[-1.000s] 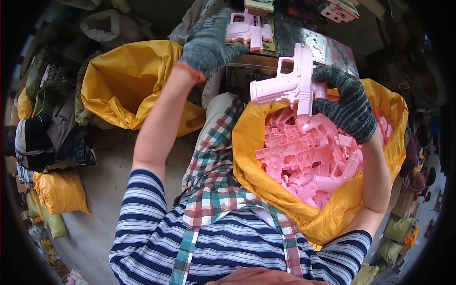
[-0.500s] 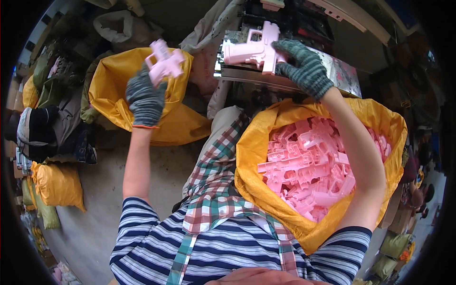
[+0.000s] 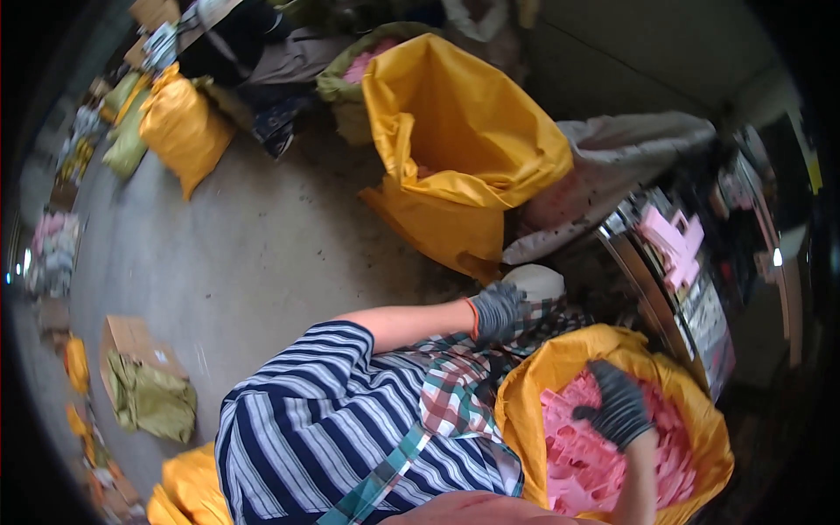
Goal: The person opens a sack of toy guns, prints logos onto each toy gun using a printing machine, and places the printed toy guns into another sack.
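Note:
My right hand (image 3: 619, 407), in a dark striped knit glove, reaches over the pink plastic toy gun parts (image 3: 577, 464) heaped in a yellow woven sack (image 3: 529, 385) beside my lap. Its thumb stands away from the fingers, and I see nothing held in it. My left hand (image 3: 499, 312), gloved alike with an orange cuff, is at my knee over the checked apron (image 3: 455, 394); its fingers look loosely extended and nothing shows in them. A pink toy pistol (image 3: 674, 245) lies on the metal-edged bench (image 3: 643, 284) at the right.
Another yellow sack (image 3: 472, 96) gapes beyond my knees, its bottom mostly shadowed. A greyish-white sack (image 3: 612, 157) slumps between it and the bench. Farther left, a full yellow sack (image 3: 184, 127) stands on the concrete floor, and a green bag (image 3: 153, 398) lies by cardboard.
My view has swung left. The pink toy pistol has left my left hand, which came back to my knee. My right hand let go of the one on the bench and moved to the filled sack.

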The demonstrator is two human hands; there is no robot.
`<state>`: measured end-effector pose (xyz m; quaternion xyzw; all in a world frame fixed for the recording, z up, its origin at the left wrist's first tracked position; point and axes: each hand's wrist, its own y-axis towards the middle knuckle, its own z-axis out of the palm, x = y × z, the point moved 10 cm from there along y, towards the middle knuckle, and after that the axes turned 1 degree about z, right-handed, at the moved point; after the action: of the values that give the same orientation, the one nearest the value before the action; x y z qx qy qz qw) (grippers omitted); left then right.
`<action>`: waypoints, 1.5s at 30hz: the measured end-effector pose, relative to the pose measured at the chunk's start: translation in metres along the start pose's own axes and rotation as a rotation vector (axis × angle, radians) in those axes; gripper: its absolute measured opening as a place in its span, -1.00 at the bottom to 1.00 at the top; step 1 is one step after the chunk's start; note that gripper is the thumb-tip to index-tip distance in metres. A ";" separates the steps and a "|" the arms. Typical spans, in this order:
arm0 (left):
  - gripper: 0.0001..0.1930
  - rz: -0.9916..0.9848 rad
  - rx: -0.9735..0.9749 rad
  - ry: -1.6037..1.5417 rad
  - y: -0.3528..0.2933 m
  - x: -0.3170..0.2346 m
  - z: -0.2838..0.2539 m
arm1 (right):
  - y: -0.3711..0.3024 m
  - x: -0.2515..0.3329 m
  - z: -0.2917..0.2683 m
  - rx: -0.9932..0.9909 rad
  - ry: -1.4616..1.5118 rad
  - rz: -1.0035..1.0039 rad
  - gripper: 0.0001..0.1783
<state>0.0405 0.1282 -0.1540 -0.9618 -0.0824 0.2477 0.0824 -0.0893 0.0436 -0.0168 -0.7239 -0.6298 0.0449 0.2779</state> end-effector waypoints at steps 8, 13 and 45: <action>-0.85 -0.057 -0.391 0.248 0.003 0.012 0.024 | -0.012 0.014 0.007 -0.208 0.020 -0.086 -0.54; -0.82 -0.296 -0.605 0.275 -0.009 0.055 -0.070 | -0.048 0.001 -0.052 -0.596 0.011 -0.147 -0.75; -0.19 0.181 -0.986 0.306 0.059 -0.087 -0.225 | -0.102 -0.026 -0.132 -0.812 0.280 0.187 -0.48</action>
<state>0.0825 0.0270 0.0691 -0.9148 -0.0926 0.0423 -0.3908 -0.1303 -0.0215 0.1338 -0.8273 -0.4845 -0.2800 0.0485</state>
